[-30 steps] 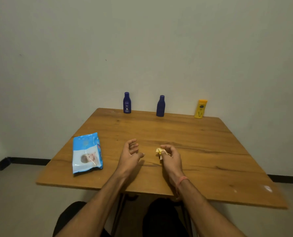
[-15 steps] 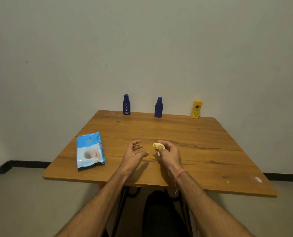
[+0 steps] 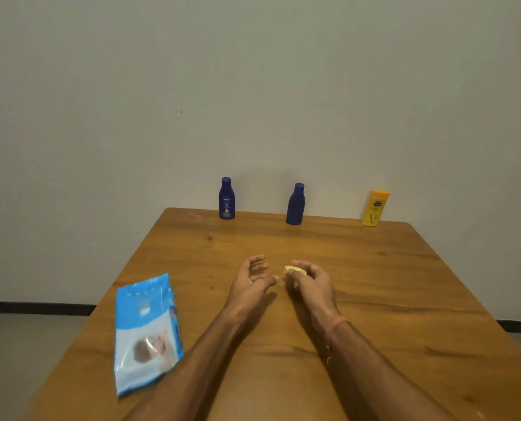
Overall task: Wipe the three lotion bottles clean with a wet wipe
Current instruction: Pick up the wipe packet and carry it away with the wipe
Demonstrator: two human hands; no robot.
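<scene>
Over the table (image 3: 359, 299), right hand (image 3: 312, 282) pinches wipe (image 3: 295, 270); left hand (image 3: 251, 279) loosely open.

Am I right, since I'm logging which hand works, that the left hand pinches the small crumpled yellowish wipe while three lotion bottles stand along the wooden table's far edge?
Not quite. The head view shows the right hand pinching the small crumpled yellowish wipe; the left hand is open and holds nothing. The two dark blue bottles and the yellow bottle do stand along the wooden table's far edge.

Both forearms are reaching forward side by side; the left hand (image 3: 251, 279) is hanging relaxed with fingers loosely curled, while the right hand (image 3: 309, 279) is pinching a small wad (image 3: 295, 270) at its fingertips
</scene>
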